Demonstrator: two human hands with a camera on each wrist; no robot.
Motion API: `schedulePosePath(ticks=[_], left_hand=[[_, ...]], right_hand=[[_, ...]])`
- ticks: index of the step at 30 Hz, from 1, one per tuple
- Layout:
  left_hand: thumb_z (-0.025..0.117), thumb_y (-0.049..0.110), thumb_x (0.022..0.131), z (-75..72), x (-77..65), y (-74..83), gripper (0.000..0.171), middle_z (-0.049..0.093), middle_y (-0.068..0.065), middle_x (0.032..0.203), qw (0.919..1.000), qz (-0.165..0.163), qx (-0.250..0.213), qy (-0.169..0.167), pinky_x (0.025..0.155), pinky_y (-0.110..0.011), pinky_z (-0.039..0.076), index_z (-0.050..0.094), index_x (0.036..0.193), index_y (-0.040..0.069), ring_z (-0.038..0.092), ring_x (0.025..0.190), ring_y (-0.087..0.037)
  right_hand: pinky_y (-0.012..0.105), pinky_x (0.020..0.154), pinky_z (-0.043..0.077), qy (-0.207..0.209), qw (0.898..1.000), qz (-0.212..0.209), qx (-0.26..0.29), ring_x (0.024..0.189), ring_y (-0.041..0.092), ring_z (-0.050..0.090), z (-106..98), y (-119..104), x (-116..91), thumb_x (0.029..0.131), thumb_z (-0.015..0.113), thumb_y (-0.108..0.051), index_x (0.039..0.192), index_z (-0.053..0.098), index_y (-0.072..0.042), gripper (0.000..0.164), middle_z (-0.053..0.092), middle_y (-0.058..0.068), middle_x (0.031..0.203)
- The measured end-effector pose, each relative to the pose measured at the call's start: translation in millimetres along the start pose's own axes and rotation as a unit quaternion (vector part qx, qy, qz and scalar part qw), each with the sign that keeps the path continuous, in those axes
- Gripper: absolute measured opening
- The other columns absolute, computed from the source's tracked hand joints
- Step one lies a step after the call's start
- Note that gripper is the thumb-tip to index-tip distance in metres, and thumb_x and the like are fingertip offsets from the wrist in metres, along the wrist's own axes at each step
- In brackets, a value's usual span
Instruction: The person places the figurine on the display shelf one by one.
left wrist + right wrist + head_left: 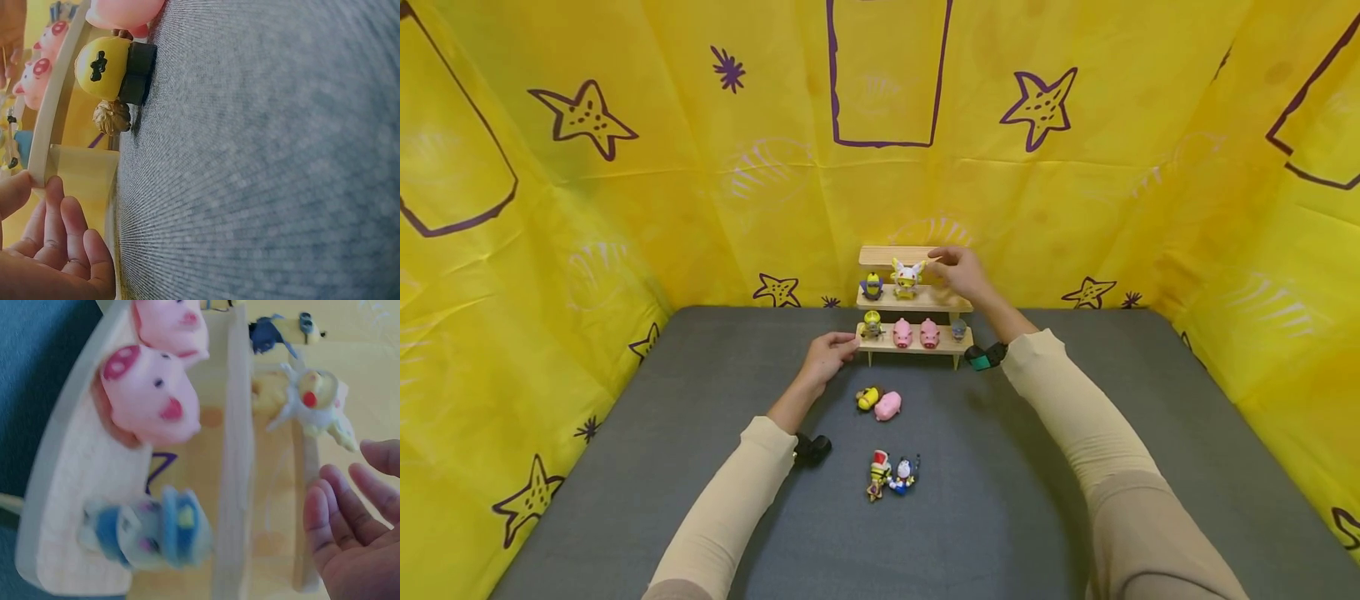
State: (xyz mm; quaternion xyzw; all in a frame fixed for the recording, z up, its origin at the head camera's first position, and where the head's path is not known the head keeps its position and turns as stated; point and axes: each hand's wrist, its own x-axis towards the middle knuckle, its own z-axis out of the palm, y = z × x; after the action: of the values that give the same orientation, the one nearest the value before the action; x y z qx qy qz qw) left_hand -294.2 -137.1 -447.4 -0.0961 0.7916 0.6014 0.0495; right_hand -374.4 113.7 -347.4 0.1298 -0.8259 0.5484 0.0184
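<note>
A three-tier wooden display shelf (891,255) stands at the back of the table. My left hand (827,358) pinches the left end of its lowest board (42,150) between thumb and forefinger. My right hand (958,271) hovers by the middle tier, fingers parted and holding nothing, beside a yellow figurine in a white eared costume (907,279). Left of that stands a goggled yellow figurine with a dark cape (872,287). Along the lowest tier are another goggled figurine (872,323), two pink pigs (153,397) and a blue-capped grey figurine (147,528).
On the grey table (700,517), a yellow figurine (868,399) and a pink pig (888,406) lie in front of the shelf. Nearer are a red-hatted figurine (878,475) and a white-and-blue figurine (902,475). Yellow patterned cloth (685,183) surrounds the table's back and sides.
</note>
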Motion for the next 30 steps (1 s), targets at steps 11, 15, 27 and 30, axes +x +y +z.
schedulePosePath(ticks=[11,15,27,30], left_hand=[[0.062,0.025,0.096,-0.9,2.3,-0.2,0.035,0.068,-0.017,0.116,1.0,-0.002,0.0,-0.004,0.093,-0.039,0.048,0.063,0.124,0.004,0.063,0.101,-0.028],[0.062,0.025,0.096,-0.8,2.3,-0.8,0.035,0.068,-0.017,0.116,1.0,-0.001,-0.001,-0.003,0.094,-0.04,0.048,0.063,0.124,0.004,0.063,0.101,-0.028],[0.062,0.026,0.096,-0.3,0.9,0.0,0.035,0.067,-0.018,0.116,1.0,-0.003,0.003,-0.001,0.094,-0.04,0.047,0.063,0.124,0.005,0.063,0.101,-0.028],[0.061,0.027,0.097,-0.4,1.4,-0.4,0.035,0.067,-0.017,0.117,1.0,-0.005,0.005,0.0,0.094,-0.04,0.047,0.063,0.124,0.005,0.062,0.102,-0.027]], right_hand=[[0.031,0.082,0.044,0.073,0.996,-0.018,-0.045,0.1,0.029,0.057,-20.8,-15.0,-26.7,0.096,0.058,-0.015,0.116,0.066,0.004,0.029,0.064,0.022,0.111],[0.031,0.079,0.045,0.055,0.994,-0.057,-0.069,0.096,0.032,0.06,-17.7,-16.1,-44.5,0.095,0.061,-0.012,0.113,0.067,0.006,0.026,0.068,0.025,0.106],[0.029,0.073,0.047,-0.06,0.991,-0.065,-0.099,0.092,0.028,0.063,13.5,-8.8,-89.6,0.094,0.064,-0.014,0.11,0.07,0.001,0.023,0.071,0.018,0.103],[0.027,0.071,0.047,-0.097,0.986,-0.08,-0.109,0.086,0.022,0.062,24.3,-1.3,-94.1,0.093,0.065,-0.013,0.107,0.071,0.001,0.021,0.072,0.016,0.097]])
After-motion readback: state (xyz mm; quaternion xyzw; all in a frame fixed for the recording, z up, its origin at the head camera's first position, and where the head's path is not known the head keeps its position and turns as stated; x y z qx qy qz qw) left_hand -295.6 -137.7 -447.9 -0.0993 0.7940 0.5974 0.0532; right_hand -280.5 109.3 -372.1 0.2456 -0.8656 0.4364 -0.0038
